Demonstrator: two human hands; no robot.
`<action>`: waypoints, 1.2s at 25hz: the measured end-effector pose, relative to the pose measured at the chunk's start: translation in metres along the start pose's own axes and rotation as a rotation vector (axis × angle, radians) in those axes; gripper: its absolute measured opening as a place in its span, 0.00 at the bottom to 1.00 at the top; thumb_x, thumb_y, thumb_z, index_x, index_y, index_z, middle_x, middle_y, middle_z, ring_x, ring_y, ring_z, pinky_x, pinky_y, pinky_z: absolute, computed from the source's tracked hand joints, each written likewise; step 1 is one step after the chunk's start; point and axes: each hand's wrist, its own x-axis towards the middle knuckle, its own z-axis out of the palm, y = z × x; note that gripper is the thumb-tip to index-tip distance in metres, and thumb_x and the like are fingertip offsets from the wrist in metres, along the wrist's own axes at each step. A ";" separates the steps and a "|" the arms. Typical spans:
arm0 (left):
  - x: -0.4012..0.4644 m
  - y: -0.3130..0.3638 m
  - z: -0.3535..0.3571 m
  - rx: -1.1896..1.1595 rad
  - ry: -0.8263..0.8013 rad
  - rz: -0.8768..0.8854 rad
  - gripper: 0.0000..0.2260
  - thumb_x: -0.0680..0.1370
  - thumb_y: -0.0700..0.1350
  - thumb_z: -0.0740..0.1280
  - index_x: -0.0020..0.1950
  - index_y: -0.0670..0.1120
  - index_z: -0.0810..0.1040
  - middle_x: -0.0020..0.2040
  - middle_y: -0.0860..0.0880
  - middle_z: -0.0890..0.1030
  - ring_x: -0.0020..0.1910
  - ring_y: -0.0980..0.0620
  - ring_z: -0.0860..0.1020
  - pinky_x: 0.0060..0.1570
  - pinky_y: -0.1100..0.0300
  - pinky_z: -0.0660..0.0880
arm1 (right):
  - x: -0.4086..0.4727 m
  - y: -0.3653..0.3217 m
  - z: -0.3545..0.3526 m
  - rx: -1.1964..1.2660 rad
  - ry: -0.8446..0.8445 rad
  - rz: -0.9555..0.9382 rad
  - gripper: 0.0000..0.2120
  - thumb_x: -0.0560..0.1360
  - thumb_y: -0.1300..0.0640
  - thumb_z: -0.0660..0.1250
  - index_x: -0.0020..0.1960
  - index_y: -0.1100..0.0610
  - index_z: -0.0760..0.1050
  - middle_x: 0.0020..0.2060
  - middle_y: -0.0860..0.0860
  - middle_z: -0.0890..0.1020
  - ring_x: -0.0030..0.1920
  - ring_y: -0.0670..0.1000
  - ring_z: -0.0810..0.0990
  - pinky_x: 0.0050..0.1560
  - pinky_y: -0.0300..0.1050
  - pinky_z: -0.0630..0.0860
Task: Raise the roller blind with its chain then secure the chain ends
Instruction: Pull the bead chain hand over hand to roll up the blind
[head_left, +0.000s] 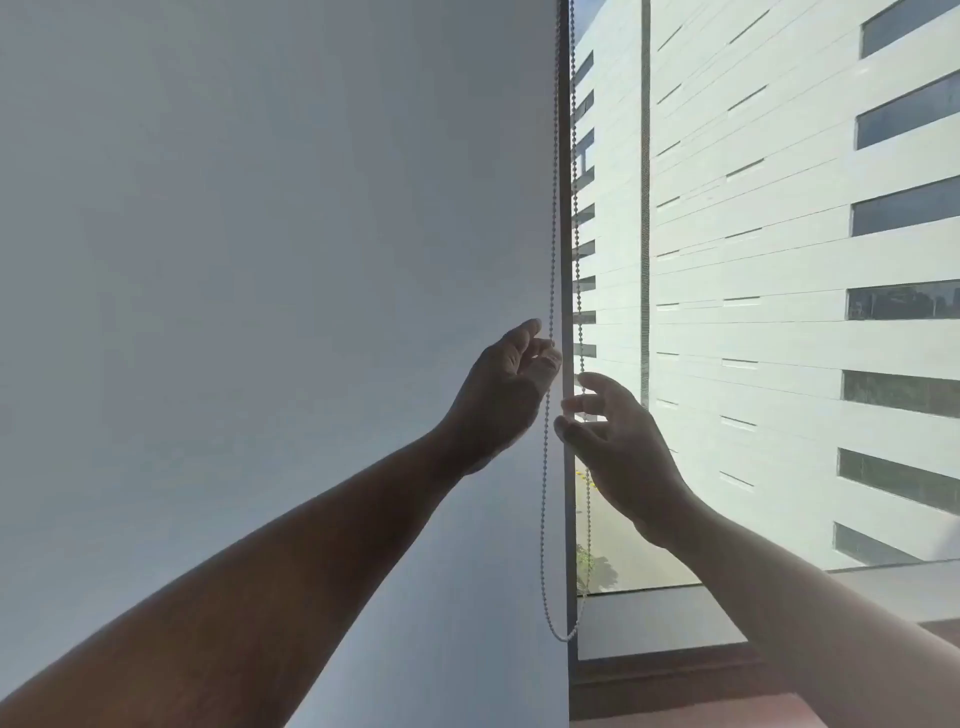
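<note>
A: Status? Blind (260, 260) hung fully down at left. Left hand (511, 387) pinched the chain (551, 208); right hand (615, 441) was spread, empty.

B: Risk: pulling the wrong strand would keep it lowered.

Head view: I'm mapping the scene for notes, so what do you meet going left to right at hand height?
Roller blind → left hand → bead chain → right hand → window glass with the building outside.
</note>
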 end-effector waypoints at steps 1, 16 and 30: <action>0.006 0.004 0.008 -0.052 0.027 -0.018 0.24 0.87 0.49 0.61 0.82 0.46 0.64 0.78 0.48 0.73 0.73 0.54 0.72 0.68 0.61 0.68 | 0.003 0.002 -0.002 0.057 -0.034 0.022 0.25 0.79 0.55 0.71 0.74 0.52 0.69 0.59 0.49 0.83 0.54 0.46 0.84 0.50 0.43 0.79; 0.065 0.103 0.006 -0.562 0.066 -0.108 0.16 0.86 0.42 0.53 0.58 0.42 0.80 0.56 0.42 0.88 0.57 0.42 0.85 0.55 0.50 0.81 | 0.036 -0.036 -0.011 0.806 -0.224 0.140 0.11 0.75 0.60 0.54 0.41 0.57 0.74 0.25 0.50 0.66 0.23 0.48 0.58 0.27 0.41 0.52; 0.068 0.106 0.026 -0.704 0.096 -0.204 0.15 0.79 0.43 0.50 0.33 0.50 0.62 0.27 0.52 0.56 0.24 0.53 0.50 0.25 0.63 0.50 | 0.020 -0.019 -0.016 0.677 -0.251 0.153 0.18 0.76 0.62 0.50 0.29 0.51 0.63 0.23 0.46 0.60 0.22 0.47 0.54 0.25 0.39 0.51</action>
